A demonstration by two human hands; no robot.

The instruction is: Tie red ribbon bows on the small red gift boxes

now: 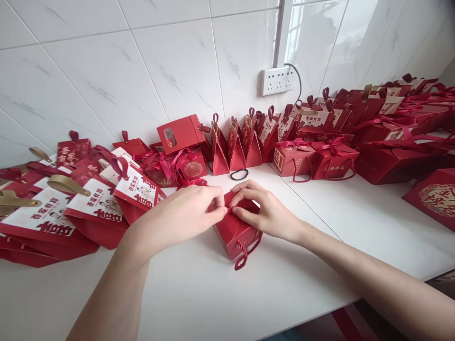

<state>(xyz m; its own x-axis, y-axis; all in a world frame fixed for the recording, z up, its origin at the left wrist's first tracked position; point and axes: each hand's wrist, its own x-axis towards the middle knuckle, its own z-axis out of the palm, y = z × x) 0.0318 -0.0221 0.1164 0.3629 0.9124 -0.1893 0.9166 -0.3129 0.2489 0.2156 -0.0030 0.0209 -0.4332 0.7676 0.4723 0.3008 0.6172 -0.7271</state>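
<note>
A small red gift box (232, 232) with a red cord handle (245, 255) stands on the white table (199, 293) in front of me. My left hand (190, 208) and my right hand (261, 208) meet over its top. Both pinch a thin red ribbon (227, 210) at the box's upper edge, fingers pressed together. The top of the box is partly hidden under my fingers.
Many red gift boxes and bags line the tiled wall: flat bags with white labels (92, 199) at left, pyramid boxes (234, 149) at centre, ribboned boxes (332, 158) at right. A black hair tie (239, 174) lies behind the box. A white wall socket (277, 80) sits above.
</note>
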